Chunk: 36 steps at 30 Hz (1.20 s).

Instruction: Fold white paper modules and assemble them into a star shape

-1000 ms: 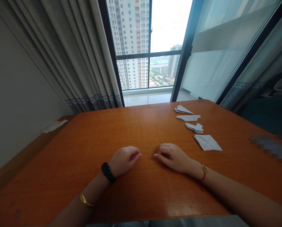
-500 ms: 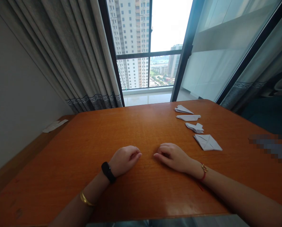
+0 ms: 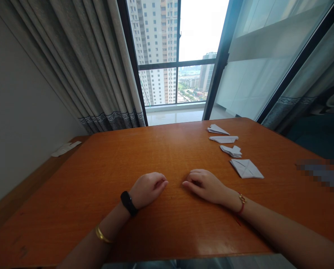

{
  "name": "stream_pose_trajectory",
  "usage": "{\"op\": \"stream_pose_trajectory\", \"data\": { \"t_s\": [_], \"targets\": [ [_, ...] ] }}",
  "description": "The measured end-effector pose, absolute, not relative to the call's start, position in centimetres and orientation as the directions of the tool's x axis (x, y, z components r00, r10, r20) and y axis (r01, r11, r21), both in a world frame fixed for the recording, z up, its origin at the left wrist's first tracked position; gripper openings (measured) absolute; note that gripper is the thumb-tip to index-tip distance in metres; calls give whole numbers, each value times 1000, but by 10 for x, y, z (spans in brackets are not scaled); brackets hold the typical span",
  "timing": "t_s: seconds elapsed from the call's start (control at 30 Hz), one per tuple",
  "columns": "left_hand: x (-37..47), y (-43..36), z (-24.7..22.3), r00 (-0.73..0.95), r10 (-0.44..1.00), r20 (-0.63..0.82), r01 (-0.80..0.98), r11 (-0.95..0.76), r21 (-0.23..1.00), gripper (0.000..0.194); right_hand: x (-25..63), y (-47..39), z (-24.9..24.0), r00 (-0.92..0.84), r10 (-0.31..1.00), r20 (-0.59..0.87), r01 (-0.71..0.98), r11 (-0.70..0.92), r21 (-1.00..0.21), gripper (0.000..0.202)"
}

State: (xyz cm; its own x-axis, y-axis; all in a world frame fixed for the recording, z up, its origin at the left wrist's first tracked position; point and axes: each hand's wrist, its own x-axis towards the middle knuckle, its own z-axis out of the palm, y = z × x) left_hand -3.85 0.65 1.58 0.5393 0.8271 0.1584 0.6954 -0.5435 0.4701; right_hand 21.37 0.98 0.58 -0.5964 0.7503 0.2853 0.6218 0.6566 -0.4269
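1. The left hand (image 3: 149, 190) is rested with fingers curled in; nothing is seen gripped.
2. The right hand (image 3: 204, 186), likewise curled and seemingly unfilled, is turned fingertips-leftward, and is the nearer one.
3. The nearest folded paper (image 3: 247, 170) is laid on the table (image 3: 99, 164), rightward of and slightly beyond those fingers, long axis slanting near-right.
4. Four folded papers are counted, roughly lined up going away.

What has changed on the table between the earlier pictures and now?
Nothing visibly changed; nothing was taken hold of or let go. The left hand and right hand stay loosely curled on the table, and the four folded papers stay in their row.
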Motion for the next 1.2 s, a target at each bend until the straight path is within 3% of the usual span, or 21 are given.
{"op": "stream_pose_trajectory", "data": {
  "t_s": [1.2],
  "targets": [
    [-38, 7, 17, 550, 820, 157, 705, -557, 439, 25, 213, 10, 7, -601, 748, 282, 624, 659, -420, 31]
  ]
}}
